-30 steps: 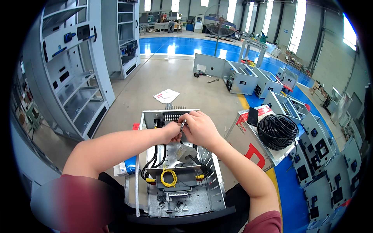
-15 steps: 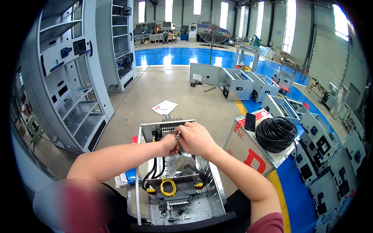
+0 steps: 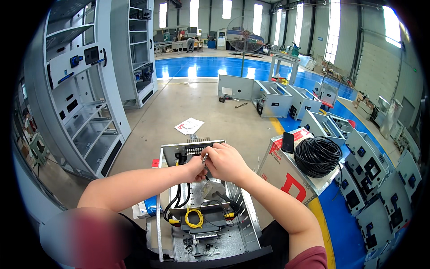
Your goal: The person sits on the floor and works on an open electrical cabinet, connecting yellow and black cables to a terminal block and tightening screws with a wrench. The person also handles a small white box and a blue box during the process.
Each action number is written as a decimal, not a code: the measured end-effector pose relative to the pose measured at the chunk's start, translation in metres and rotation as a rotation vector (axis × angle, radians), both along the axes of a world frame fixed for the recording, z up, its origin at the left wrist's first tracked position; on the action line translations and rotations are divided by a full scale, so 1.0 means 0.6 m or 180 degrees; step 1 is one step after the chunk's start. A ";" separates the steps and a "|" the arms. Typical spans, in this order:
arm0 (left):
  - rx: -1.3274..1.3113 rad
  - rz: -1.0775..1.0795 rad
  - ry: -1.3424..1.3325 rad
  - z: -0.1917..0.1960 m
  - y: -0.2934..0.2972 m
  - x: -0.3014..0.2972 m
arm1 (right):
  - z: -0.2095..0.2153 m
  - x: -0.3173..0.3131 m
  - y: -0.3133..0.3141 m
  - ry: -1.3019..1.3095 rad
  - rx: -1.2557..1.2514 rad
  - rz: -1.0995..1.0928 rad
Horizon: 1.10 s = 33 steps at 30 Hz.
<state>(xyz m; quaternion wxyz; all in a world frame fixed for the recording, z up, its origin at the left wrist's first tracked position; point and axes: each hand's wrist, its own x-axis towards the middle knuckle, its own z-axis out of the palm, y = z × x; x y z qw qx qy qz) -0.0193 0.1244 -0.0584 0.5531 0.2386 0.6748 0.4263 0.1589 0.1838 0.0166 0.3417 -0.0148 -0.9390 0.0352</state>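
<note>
small silvery metal piece (image 3: 205, 158), tilted, held above a chassis (image 3: 234, 237)
the grey metal chassis is open-topped, black cables (image 3: 179, 195) inside

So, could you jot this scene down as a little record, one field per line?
Right hand: pinching a small silvery metal part
Left hand: fingers curled beside that part; exact grip hidden
Below the hands: open grey sheet-metal box
Inside it: coiled thin yellow wire, thick black cables
Right side: red-printed cardboard carton bearing a black cable coil and black phone
Floor ahead: white paper sheet
</note>
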 end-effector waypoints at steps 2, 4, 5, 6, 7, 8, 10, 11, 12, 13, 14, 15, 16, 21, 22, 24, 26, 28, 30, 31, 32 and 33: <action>0.0023 -0.0156 0.0186 -0.011 0.000 -0.013 | 0.001 -0.004 -0.004 -0.0012 0.0009 0.0030; 0.0029 -0.0256 0.0300 -0.016 0.000 -0.020 | 0.003 -0.006 -0.005 -0.0021 0.0012 0.0043; 0.0024 -0.0278 0.0323 -0.016 0.001 -0.021 | 0.004 -0.005 -0.005 -0.0024 0.0010 0.0043; 0.0019 -0.0297 0.0345 -0.015 0.002 -0.022 | 0.004 -0.005 -0.006 -0.0026 0.0008 0.0045; -0.0002 -0.0250 0.0347 -0.007 0.002 -0.015 | 0.003 -0.003 -0.004 -0.0028 0.0008 0.0029; -0.0022 -0.0203 0.0349 -0.001 0.001 -0.005 | 0.001 -0.001 -0.002 -0.0031 0.0008 0.0012; -0.0027 -0.0173 0.0326 0.005 -0.001 0.000 | 0.000 -0.001 0.000 -0.0033 0.0009 0.0004; -0.0010 -0.0190 0.0301 0.003 -0.002 -0.003 | 0.000 -0.003 -0.001 -0.0032 0.0010 0.0012; 0.0006 -0.0209 0.0275 0.002 -0.002 -0.007 | 0.000 -0.005 -0.002 -0.0033 0.0011 0.0019; -0.0004 -0.0238 0.0270 -0.004 -0.001 -0.014 | 0.000 -0.007 -0.004 -0.0019 0.0012 0.0033; -0.0014 -0.0267 0.0265 -0.010 -0.001 -0.022 | 0.000 -0.009 -0.005 -0.0004 0.0012 0.0047; -0.0025 -0.0295 0.0261 -0.016 -0.001 -0.030 | 0.000 -0.011 -0.007 0.0010 0.0013 0.0063; -0.0040 -0.0250 0.0251 -0.011 0.001 -0.021 | 0.000 -0.008 -0.003 0.0002 0.0026 0.0040; -0.0059 -0.0128 0.0183 0.014 -0.001 0.004 | 0.002 -0.001 -0.002 0.0022 0.0040 -0.0005; -0.0013 -0.0187 0.0209 0.006 -0.001 -0.004 | 0.002 -0.003 -0.004 0.0001 0.0049 0.0002; 0.0078 -0.0289 0.0263 -0.014 -0.001 -0.029 | 0.003 -0.012 -0.009 -0.0040 0.0067 0.0031; 0.0014 -0.0237 0.0196 0.001 0.000 -0.014 | 0.002 -0.005 -0.005 -0.0037 0.0060 -0.0007; -0.0059 -0.0170 0.0170 0.017 -0.002 0.000 | 0.001 -0.002 -0.002 -0.0009 0.0071 -0.0006; -0.0139 -0.0099 0.0182 0.032 -0.004 0.013 | 0.000 -0.001 0.002 0.0042 0.0101 0.0020; -0.0070 -0.0127 0.0241 0.030 -0.005 0.010 | 0.000 -0.002 0.000 0.0028 0.0109 0.0024; -0.0001 -0.0158 0.0300 0.027 -0.007 0.006 | 0.001 -0.004 -0.002 0.0013 0.0117 0.0024; 0.0068 -0.0191 0.0359 0.024 -0.008 0.003 | 0.001 -0.005 -0.003 -0.0002 0.0126 0.0022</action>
